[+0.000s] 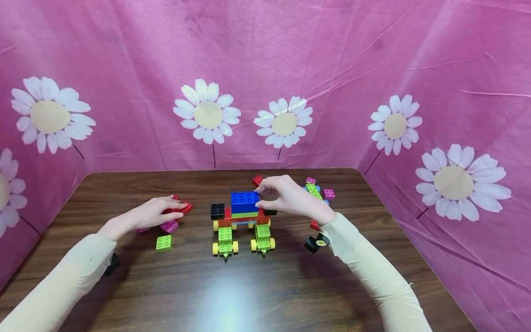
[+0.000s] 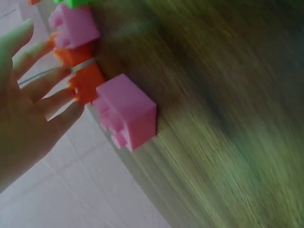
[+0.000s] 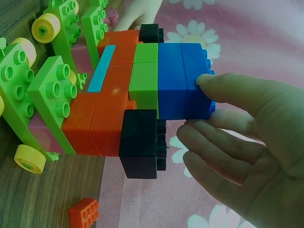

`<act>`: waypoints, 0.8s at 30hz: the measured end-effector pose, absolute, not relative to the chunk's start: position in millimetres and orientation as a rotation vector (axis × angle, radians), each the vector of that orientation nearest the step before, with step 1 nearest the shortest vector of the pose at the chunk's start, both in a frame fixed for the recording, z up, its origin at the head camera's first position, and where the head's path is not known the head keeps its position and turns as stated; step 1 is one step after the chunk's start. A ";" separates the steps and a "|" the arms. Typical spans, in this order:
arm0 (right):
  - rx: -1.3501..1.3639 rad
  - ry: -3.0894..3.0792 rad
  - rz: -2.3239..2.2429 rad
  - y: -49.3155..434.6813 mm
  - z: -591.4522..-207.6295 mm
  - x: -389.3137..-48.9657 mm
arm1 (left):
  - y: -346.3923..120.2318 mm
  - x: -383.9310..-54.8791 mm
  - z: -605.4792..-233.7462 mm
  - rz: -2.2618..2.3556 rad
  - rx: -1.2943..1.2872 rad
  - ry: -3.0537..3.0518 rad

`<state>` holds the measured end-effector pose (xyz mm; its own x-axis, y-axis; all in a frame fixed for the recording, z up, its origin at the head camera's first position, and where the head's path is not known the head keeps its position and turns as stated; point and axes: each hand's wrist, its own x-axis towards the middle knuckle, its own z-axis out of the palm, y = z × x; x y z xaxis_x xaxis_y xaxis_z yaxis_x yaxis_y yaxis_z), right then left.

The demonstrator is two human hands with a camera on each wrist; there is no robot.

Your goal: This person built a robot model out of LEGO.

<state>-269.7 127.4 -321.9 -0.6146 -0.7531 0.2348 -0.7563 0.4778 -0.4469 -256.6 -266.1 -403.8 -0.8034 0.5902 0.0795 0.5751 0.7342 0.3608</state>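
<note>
In the middle of the table stands a toy-brick model on wheeled lime-green bases (image 1: pixel 225 235), with red bricks (image 3: pixel 111 114) across it. Lime bricks (image 3: pixel 144 78) and two layers of blue bricks (image 3: pixel 172 80) are stacked on top. My right hand (image 1: pixel 286 196) pinches the topmost blue brick (image 1: pixel 244 198) at its right end, thumb on the near side. Black bricks (image 1: pixel 217 211) sit on both ends of the model. To the left, my left hand (image 1: pixel 151 214) reaches with extended fingers over red bricks (image 1: pixel 188 207) and a pink brick (image 1: pixel 169 226), holding nothing.
A loose lime brick (image 1: pixel 163 242) lies in front of the left pile. Behind the right forearm are another lime piece with wheels (image 1: pixel 314 191), small pink bricks (image 1: pixel 329 193) and a red brick (image 1: pixel 315 225). One more red brick (image 1: pixel 257 180) lies behind the model. A pink flowered cloth (image 1: pixel 249 55) hangs behind the table.
</note>
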 end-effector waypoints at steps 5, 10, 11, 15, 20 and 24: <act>1.376 -2.691 0.817 127.8 -322.3 -269.6 | -263.4 -260.0 -405.0 0.551 1.060 3.002; 1.385 -2.685 0.817 127.2 -322.1 -269.4 | -251.8 -259.4 -405.5 0.451 0.855 3.123; 1.387 -2.685 0.817 127.1 -322.0 -269.4 | -249.8 -259.1 -405.4 0.427 0.814 3.142; 1.386 -2.686 0.813 126.6 -322.2 -269.7 | -243.7 -259.5 -405.5 0.379 0.758 3.166; 1.386 -2.685 0.827 127.0 -322.3 -269.8 | -239.6 -264.1 -406.8 0.458 0.885 3.064; 1.384 -2.688 0.831 127.0 -322.1 -269.6 | -239.5 -266.6 -406.5 0.443 0.936 3.011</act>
<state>-269.6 127.0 -322.1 -0.6102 -0.7554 0.2388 -0.7585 0.4699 -0.4515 -266.6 -239.5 -406.5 -0.8264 0.5497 0.1218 0.5615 0.7886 0.2508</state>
